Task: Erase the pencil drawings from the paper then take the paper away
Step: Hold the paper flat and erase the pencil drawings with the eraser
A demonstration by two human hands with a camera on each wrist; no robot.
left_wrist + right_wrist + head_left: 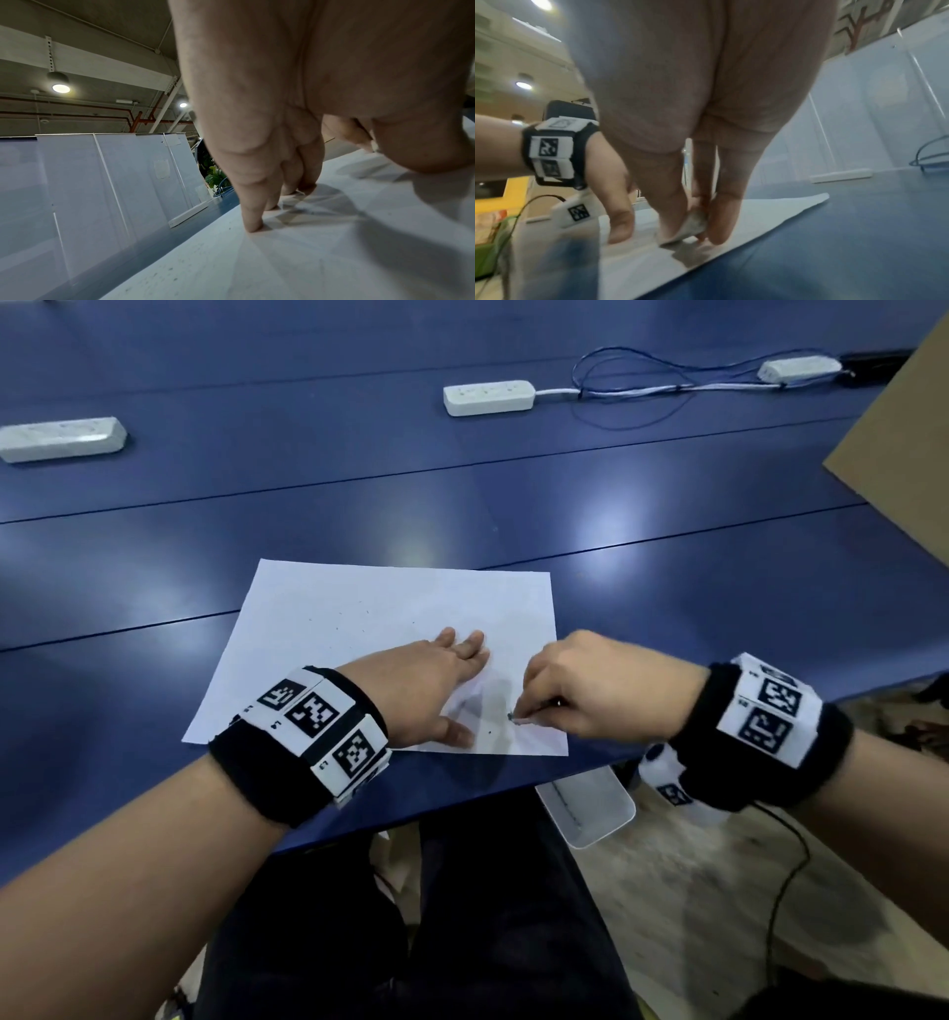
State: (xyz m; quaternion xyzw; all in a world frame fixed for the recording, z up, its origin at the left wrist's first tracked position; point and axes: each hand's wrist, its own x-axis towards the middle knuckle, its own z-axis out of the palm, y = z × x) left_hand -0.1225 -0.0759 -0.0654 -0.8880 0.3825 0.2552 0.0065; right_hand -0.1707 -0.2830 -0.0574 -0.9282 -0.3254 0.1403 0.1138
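A white sheet of paper (369, 629) lies on the blue table (667, 588) near its front edge, dotted with small dark crumbs. My left hand (436, 683) lies flat on the sheet with straight fingers pressing it down; the left wrist view shows its fingertips (253, 225) on the paper (308, 263). My right hand (570, 683) pinches a small grey-white eraser (519, 719) against the sheet's near right corner. In the right wrist view the eraser (693, 225) sits between thumb and fingers, touching the paper (770, 211). Faint pencil marks show beside the eraser.
Three white power strips (488, 396) (61, 437) (798, 369) with cables lie at the back of the table. A brown cardboard sheet (904, 454) leans at the right. A white bin (590, 809) stands on the floor below the table edge, beside my legs.
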